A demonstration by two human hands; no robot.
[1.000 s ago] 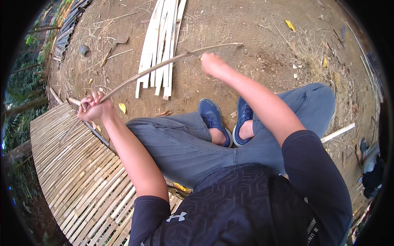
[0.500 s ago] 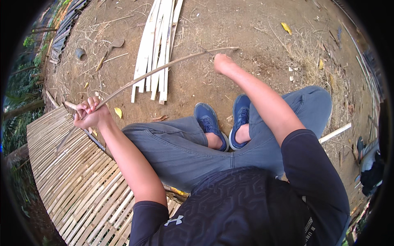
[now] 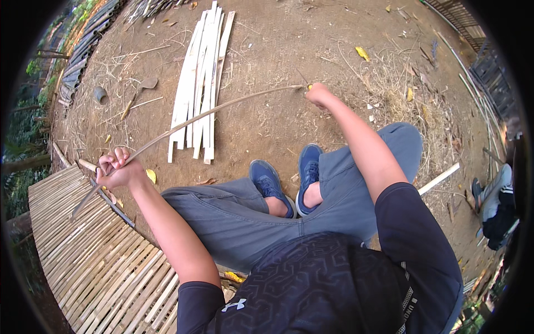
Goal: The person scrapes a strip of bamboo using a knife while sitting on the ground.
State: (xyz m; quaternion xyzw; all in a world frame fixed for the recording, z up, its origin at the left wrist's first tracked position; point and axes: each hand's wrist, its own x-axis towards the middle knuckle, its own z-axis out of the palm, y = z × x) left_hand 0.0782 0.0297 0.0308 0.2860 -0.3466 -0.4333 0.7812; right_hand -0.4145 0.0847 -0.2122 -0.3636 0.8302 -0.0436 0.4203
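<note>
A long, thin brown bamboo strip [image 3: 208,113] bows across in front of me, from the lower left to the right. My left hand [image 3: 120,169] is closed around it near its left end, with a short tail sticking out below the fist over the slatted bamboo bench. The strip's far end stops just left of my right hand [image 3: 321,96], apart from the fist as far as I can see. In that closed right hand is a small knife [image 3: 302,77], its thin dark blade pointing up and left; the fingers mostly hide the handle.
The slatted bamboo bench [image 3: 94,250] lies at my left. Pale split strips [image 3: 194,94] are piled on the dirt ahead. A wooden-handled tool [image 3: 131,103] and a dark cup-like piece [image 3: 100,95] rest farther left. Another person's leg [image 3: 497,189] shows at the far right.
My right hand has moved outward past the strip's tip, and the knife blade has come off the strip. The left hand keeps its hold. The whole view has shifted slightly.
</note>
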